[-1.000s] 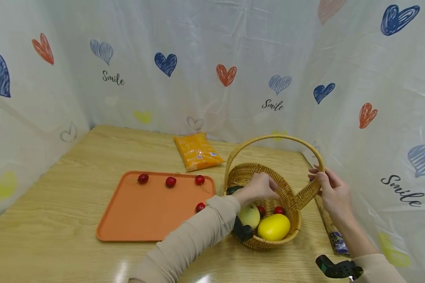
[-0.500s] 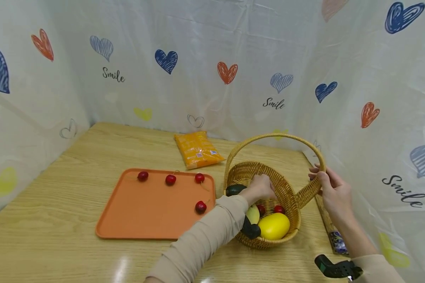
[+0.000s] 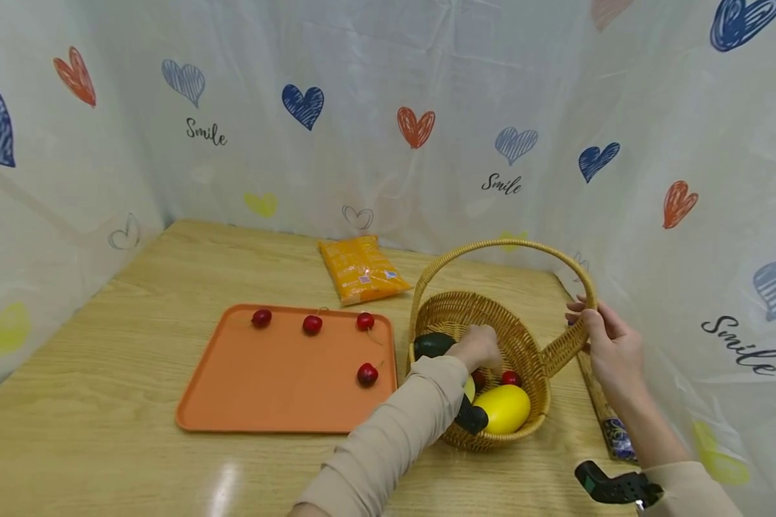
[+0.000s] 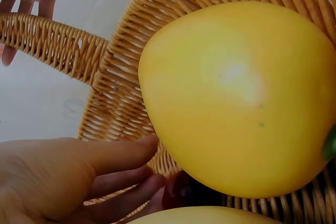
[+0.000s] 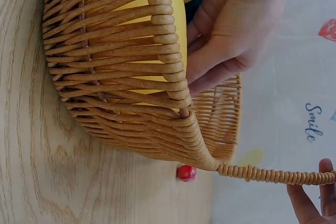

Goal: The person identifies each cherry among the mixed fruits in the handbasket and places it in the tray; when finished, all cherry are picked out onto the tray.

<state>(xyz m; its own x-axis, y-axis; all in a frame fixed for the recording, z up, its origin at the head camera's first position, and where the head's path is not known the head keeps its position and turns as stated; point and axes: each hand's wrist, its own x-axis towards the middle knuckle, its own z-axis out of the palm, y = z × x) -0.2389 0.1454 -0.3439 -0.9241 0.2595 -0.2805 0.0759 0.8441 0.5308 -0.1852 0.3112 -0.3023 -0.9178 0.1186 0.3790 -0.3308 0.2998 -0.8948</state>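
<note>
A wicker basket (image 3: 453,301) with a tall handle stands to the right on the table. My left hand (image 3: 477,347) reaches down inside it, and its fingertips are hidden in the head view. In the left wrist view the fingers of the left hand (image 4: 105,177) are extended beside a dark red cherry (image 4: 176,188); whether they touch it is unclear. Another cherry (image 3: 511,378) lies near a large yellow mango-like fruit (image 3: 507,409). A pale green fruit (image 3: 469,388) is mostly covered by my arm; a dark green fruit (image 3: 432,345) sits by the rim. My right hand (image 3: 614,352) grips the handle.
Left of the basket lies an orange tray (image 3: 278,373) with several cherries (image 3: 312,324). An orange packet (image 3: 362,269) is behind it. A long patterned thing (image 3: 614,434) runs along the right edge. A small red thing (image 5: 186,173) is outside the basket.
My left hand has shifted slightly right and lower inside the basket. The sleeve has moved off the tray's right side, uncovering a cherry there. My right hand stays on the handle.
</note>
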